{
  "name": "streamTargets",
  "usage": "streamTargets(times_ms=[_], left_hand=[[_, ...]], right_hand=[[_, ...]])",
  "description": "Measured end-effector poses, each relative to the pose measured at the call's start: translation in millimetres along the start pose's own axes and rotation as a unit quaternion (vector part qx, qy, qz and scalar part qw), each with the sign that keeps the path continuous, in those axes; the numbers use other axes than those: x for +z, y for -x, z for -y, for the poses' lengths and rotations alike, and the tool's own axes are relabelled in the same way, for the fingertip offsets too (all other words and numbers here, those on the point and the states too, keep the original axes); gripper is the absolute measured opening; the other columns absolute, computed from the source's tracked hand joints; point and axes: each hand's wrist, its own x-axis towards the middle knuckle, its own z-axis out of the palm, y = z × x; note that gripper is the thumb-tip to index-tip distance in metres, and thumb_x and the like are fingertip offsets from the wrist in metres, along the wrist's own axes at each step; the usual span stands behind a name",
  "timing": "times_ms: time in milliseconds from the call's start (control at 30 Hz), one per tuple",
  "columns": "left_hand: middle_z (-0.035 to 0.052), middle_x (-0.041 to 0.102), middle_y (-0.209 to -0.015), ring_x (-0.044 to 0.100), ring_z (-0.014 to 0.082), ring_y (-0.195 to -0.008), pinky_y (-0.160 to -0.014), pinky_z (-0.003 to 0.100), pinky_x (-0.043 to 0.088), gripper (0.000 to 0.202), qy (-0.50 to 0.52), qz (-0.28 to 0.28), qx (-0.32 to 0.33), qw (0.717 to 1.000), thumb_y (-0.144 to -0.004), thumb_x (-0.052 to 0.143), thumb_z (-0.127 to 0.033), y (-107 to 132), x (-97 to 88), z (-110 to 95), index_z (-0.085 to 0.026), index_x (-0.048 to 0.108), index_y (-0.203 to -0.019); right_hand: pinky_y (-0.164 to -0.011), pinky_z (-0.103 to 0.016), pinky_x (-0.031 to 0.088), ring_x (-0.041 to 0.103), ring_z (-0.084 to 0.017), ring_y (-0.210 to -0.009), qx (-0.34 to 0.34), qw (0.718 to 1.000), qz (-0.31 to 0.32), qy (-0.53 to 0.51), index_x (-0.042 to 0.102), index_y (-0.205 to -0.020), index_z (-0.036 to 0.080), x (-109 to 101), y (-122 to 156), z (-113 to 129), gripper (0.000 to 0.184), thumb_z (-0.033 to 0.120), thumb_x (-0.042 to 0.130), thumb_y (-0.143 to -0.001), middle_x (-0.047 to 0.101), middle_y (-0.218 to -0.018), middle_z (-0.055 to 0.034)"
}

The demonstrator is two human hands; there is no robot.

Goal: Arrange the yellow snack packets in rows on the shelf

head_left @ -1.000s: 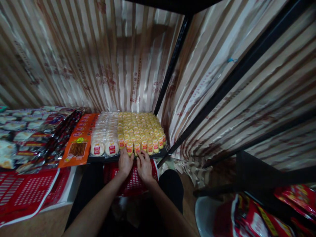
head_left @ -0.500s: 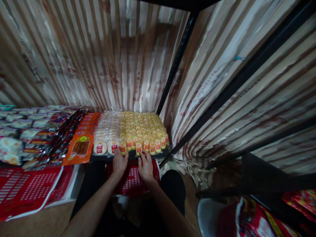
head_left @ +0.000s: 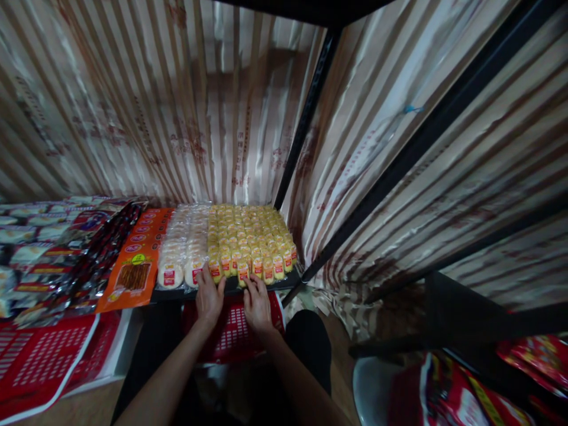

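Note:
Rows of small yellow snack packs (head_left: pixel 251 236) with red labels fill the right end of a black shelf (head_left: pixel 261 285). Beside them lie rows of white round cakes in clear wrap (head_left: pixel 184 251). My left hand (head_left: pixel 208 296) rests at the shelf's front edge, fingers stretched onto the front packs where the white and yellow rows meet. My right hand (head_left: pixel 257 303) lies next to it, fingers flat and touching the front row of yellow packs. Neither hand grips anything.
Orange snack bags (head_left: pixel 133 266) and dark packets (head_left: pixel 57 254) lie further left on the shelf. A red plastic basket (head_left: pixel 231 331) sits below my hands. Red bags (head_left: pixel 448 390) lie at the lower right. Black shelf posts (head_left: pixel 306 118) and a striped curtain (head_left: pixel 177 100) close in the space.
My left hand has slid left along the front row, from the yellow packs to the edge of the white cakes. My right hand stays at the front yellow packs.

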Motion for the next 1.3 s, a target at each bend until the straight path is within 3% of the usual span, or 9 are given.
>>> streamTargets(times_ms=[300, 600, 1033, 1300], left_hand=[[0.0211, 0.048, -0.111, 0.057, 0.0299, -0.098, -0.076, 0.04, 0.05, 0.054, 0.016, -0.004, 0.038, 0.999, -0.087, 0.04, -0.035, 3.4, 5.9, 5.8, -0.005, 0.031, -0.131], [0.0175, 0.05, -0.107, 0.059, 0.0265, -0.09, -0.07, 0.039, 0.051, 0.054, 0.034, -0.017, 0.043, 0.998, -0.087, 0.04, -0.034, 5.4, 8.8, 9.2, -0.009, 0.03, -0.133], [0.0142, 0.051, -0.107, 0.06, 0.0228, -0.087, -0.068, 0.035, 0.052, 0.054, 0.071, -0.017, 0.051, 0.996, -0.085, 0.042, -0.029, 14.3, 19.0, -19.3, -0.014, 0.029, -0.135], [0.0119, 0.049, -0.103, 0.059, 0.0211, -0.082, -0.065, 0.033, 0.051, 0.053, 0.032, 0.004, 0.037, 0.999, -0.085, 0.045, -0.029, 11.9, 20.9, -17.9, -0.016, 0.034, -0.134]], right_hand=[[-0.094, -0.039, 0.047, 0.051, -0.022, -0.109, -0.006, 1.0, 0.006, -0.015, 0.055, -0.121, 0.018, 0.6, -3.7, 4.1, 0.043, 0.01, 0.039, -0.082, 0.052, -0.118, -0.013], [-0.095, -0.036, 0.047, 0.052, -0.021, -0.111, -0.009, 0.999, 0.017, -0.036, 0.057, -0.118, 0.015, -2.5, -1.1, 8.7, 0.043, 0.007, 0.037, -0.081, 0.052, -0.122, -0.0141], [-0.097, -0.037, 0.046, 0.051, -0.02, -0.115, -0.023, 0.998, 0.053, -0.038, 0.057, -0.119, 0.017, -17.5, 6.7, -5.0, 0.044, 0.008, 0.037, -0.081, 0.055, -0.123, -0.0113], [-0.1, -0.037, 0.043, 0.048, -0.021, -0.118, -0.017, 0.997, 0.064, -0.035, 0.056, -0.12, 0.011, -13.8, 7.2, -2.6, 0.045, 0.006, 0.037, -0.079, 0.052, -0.125, -0.0147]])
